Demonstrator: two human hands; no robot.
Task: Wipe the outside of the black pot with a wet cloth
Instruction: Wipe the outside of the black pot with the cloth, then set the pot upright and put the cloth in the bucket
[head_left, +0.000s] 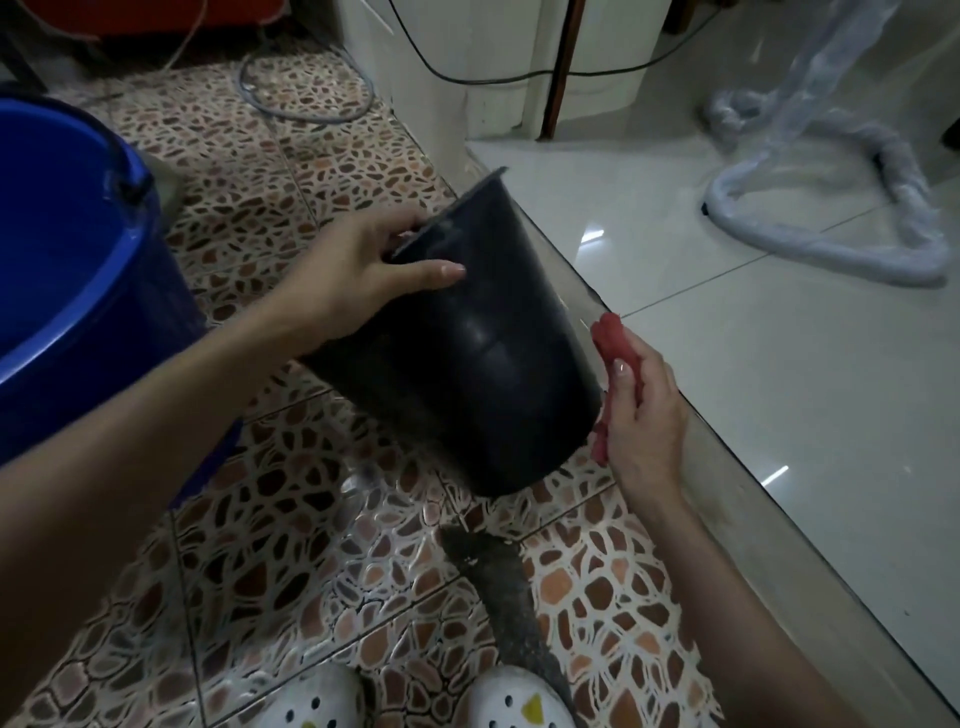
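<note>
The left hand (358, 270) grips the tilted black pot (467, 353) at its rim, thumb outside. Beside the pot's base, the right hand (641, 410) clutches a red cloth (610, 338).

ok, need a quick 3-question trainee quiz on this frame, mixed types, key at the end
1. True or false: the left hand holds the black pot at its rim.
2. The right hand holds: A) a sponge B) a red cloth C) a brush
3. Fill in: the bucket beside the pot is ____.

Key: 1 true; 2 B; 3 blue
</note>
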